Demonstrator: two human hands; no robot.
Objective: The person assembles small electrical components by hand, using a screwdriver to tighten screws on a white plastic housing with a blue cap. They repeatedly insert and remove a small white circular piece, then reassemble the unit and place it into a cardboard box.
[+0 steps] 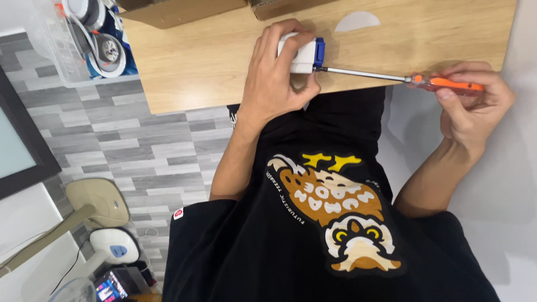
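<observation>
My left hand (275, 72) grips a small white block with a blue end (302, 54), pressing it on the wooden table (212, 61) near its front edge. My right hand (472, 103) holds a screwdriver by its orange handle (447, 84). The long metal shaft (363, 74) runs left and its tip sits against the blue end of the block. The underside of the block is hidden by my fingers.
A clear plastic bin (84, 42) with tape rolls and cables stands left of the table. Cardboard boxes (179, 11) sit at the table's far edge, beside a pale half-round sticker (357, 21). The floor at lower left holds a beige lamp base (100, 204) and small devices.
</observation>
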